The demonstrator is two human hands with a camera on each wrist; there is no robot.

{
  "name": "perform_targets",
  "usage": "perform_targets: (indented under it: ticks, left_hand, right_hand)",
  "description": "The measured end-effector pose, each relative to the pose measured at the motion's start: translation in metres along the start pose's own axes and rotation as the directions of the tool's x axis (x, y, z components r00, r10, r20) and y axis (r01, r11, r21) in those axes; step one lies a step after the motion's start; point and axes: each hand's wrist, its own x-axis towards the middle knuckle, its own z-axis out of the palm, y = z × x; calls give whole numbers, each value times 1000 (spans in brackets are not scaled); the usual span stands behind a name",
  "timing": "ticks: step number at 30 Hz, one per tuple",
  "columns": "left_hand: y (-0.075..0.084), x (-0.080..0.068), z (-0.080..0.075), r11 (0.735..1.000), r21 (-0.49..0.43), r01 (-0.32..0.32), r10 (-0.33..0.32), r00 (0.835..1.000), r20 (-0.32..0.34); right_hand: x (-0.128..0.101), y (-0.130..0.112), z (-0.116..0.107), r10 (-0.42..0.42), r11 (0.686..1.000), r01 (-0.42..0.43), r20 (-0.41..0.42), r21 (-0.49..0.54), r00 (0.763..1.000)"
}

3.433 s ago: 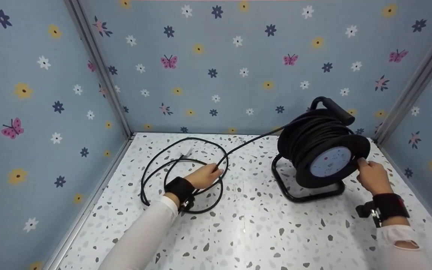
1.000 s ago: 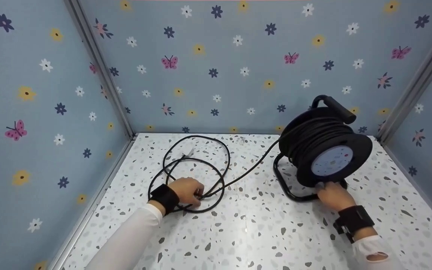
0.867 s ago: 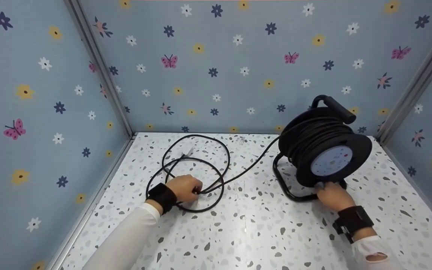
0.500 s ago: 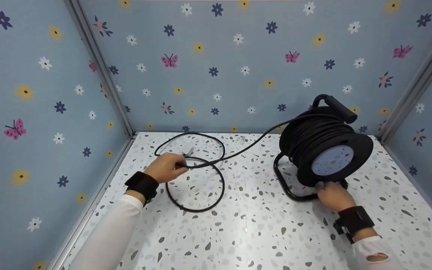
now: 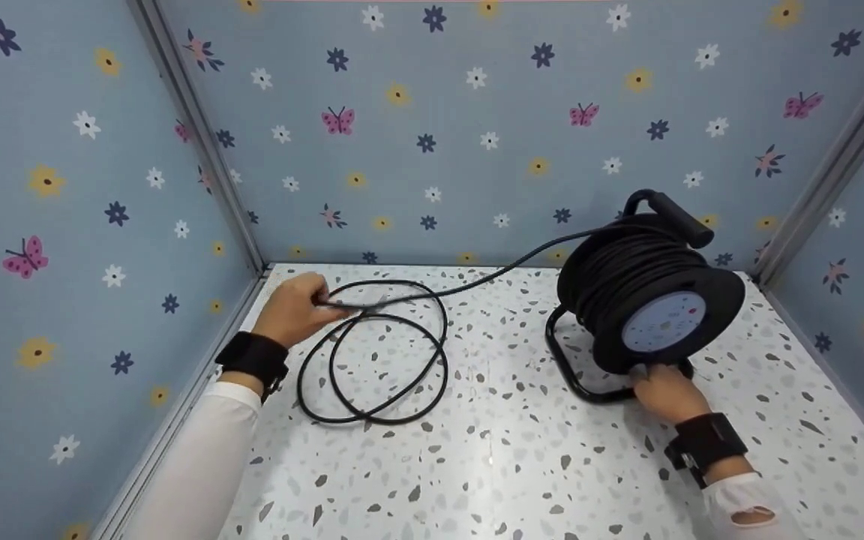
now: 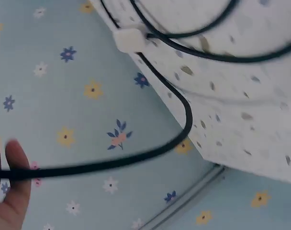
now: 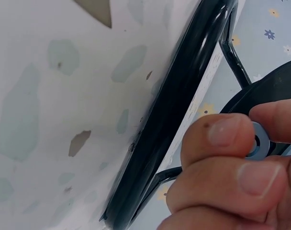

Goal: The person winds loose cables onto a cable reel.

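Observation:
A black cable reel (image 5: 627,292) with a pale socket disc (image 5: 664,322) leans on its black tube stand (image 5: 578,386) at the right of the head view. My right hand (image 5: 672,394) pinches a small grey knob (image 7: 260,141) at the reel's lower rim. Farther left, my left hand (image 5: 289,311) holds the black cable (image 5: 469,285) between thumb and fingers, raised over the floor's left edge. From there the cable runs to the top of the reel. In the left wrist view, it crosses the left fingers (image 6: 18,160).
Loops of loose cable (image 5: 443,375) lie on the speckled white surface (image 5: 492,465), left of the reel. A white plug-like piece (image 6: 130,40) shows among them in the left wrist view. Flowered blue panels (image 5: 432,165) stand at the back and both sides.
My left hand rose from the loops and moved left and away from me, drawing the cable along; loops shifted. Earlier the right hand came round to the reel's bottom as the disc turned; lately it stays.

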Motion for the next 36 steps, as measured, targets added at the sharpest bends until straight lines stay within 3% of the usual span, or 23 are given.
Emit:
perform_targets:
  ticks: [3,6,10,12,14,16,18,24,28,32,36]
  left_hand:
    - [-13,-12,7,994,105,-42,24,986,167]
    - [-26,-22,14,988,148,-37,9,982,188]
    - [-42,-25,13,993,54,103,-105,994,40]
    - [-47,-23,8,982,-71,178,-182,982,-56]
    - [-50,-21,2,959,-184,216,-244,960,-141]
    - [-52,-19,-4,940,-250,231,-280,943,-181]
    - [-52,-20,-8,934,-269,236,-290,939,-185]
    - [-55,-35,-4,942,-192,276,-296,951,-84]
    - [-57,-51,6,948,-83,307,-305,952,40]
    - [-53,-63,17,956,-7,293,-289,945,156]
    - [-47,-67,26,966,19,257,-255,941,221]
  right_hand:
    - [0,0,0,-5,1000,5,-4,4,1000]
    - [0,0,0,-19,1000,19,-13,13,1000]
    - [-1,-1,0,-21,1000,21,-19,21,1000]
    - [-1,-1,0,-18,1000,19,-20,21,1000]
    - [-2,-1,-1,-18,1000,18,-22,18,1000]
    - [-3,-2,-2,-15,1000,15,-22,15,1000]
    - [-4,-3,-3,-10,1000,10,-22,11,1000]
    - [-4,-5,-2,-18,1000,18,-25,4,1000]
    - [-4,-7,-1,-20,1000,19,-12,-23,1000]
    - [-6,-11,0,-24,999,24,21,-36,1000]
    - [-7,-20,2,-29,1000,29,38,2,999]
